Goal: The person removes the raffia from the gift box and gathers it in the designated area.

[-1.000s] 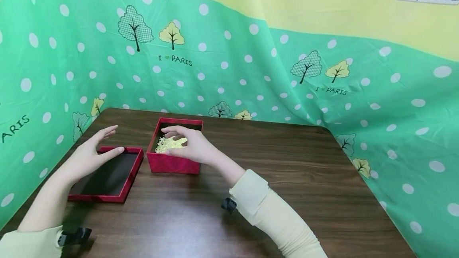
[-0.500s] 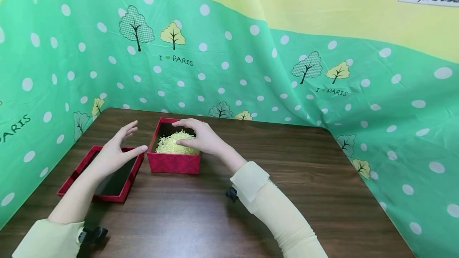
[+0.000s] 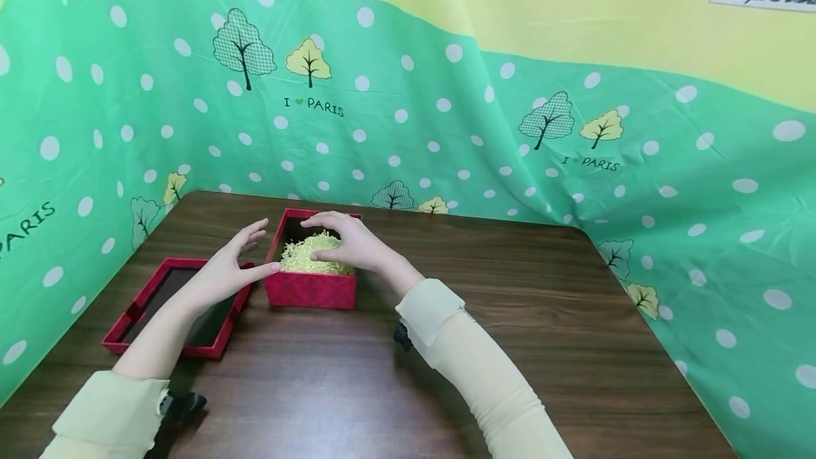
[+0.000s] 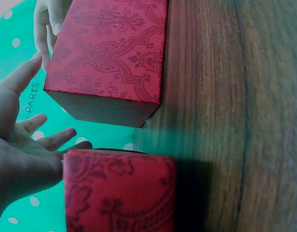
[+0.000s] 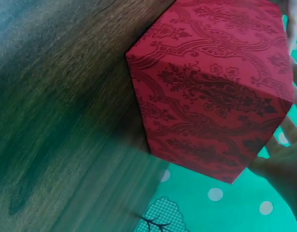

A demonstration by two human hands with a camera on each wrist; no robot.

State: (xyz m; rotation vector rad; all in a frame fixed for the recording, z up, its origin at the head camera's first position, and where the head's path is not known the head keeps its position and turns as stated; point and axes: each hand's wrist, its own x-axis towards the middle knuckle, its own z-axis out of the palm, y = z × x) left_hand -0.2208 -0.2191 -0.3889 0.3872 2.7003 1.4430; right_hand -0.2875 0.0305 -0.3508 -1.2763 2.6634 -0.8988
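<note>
An open red patterned box (image 3: 310, 290) stands on the table, filled with pale yellow shredded paper (image 3: 309, 255). My right hand (image 3: 353, 243) hovers over the box's right side, fingers gently bent above the shreds and thumb low; whether it touches them I cannot tell. Beside the box's left wall is my left hand (image 3: 226, 275), fingers extended and thumb pointing to the rim, holding nothing. Under that arm lies the shallow red lid (image 3: 207, 352), its dark inside facing up. In the left wrist view, the left palm (image 4: 27, 159) is apart from the box's patterned side (image 4: 109, 53).
The dark wooden table (image 3: 510, 331) stretches to the right and front. A green dotted curtain (image 3: 414, 140) with tree prints hangs along the back and both sides. Small black devices (image 3: 403, 336) are strapped at the cuffs.
My left hand has moved right, from over the lid to the box's left side. My right hand has shifted slightly right and up, exposing more of the shredded paper. Box and lid stay put.
</note>
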